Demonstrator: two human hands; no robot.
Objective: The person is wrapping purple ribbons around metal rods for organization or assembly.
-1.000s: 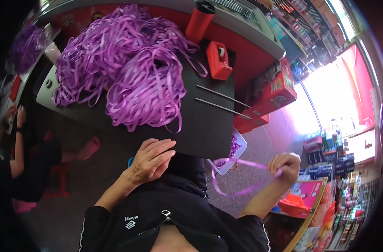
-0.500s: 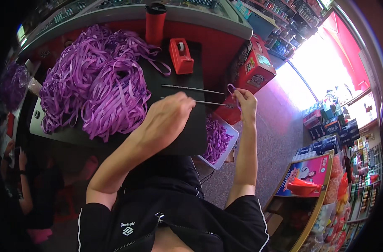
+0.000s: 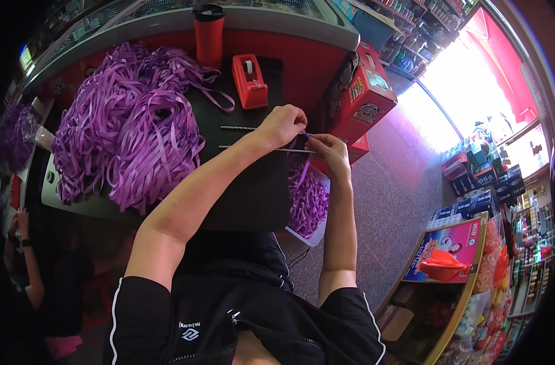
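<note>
My left hand is pinched closed above the right part of two thin metal rods, its fingertips at a purple ribbon. Beside it, my right hand pinches the same ribbon near the rods' right ends. Much of the ribbon is covered by my fingers. The far rod and the near rod lie side by side, sticking out past the dark table's right edge. A big heap of purple ribbons lies on the table to the left. Below the rods, a translucent bin holds many folded purple ribbon pieces.
A red tape dispenser and a red tumbler stand behind the rods. Red boxes are stacked at the right, by a glass counter. A display stand is at the lower right. Another person's hands show at far left.
My left hand has moved right and away from me, up to my right hand. My right hand has come in left and lower, bringing the ribbon to the rods. The view has shifted slightly.
</note>
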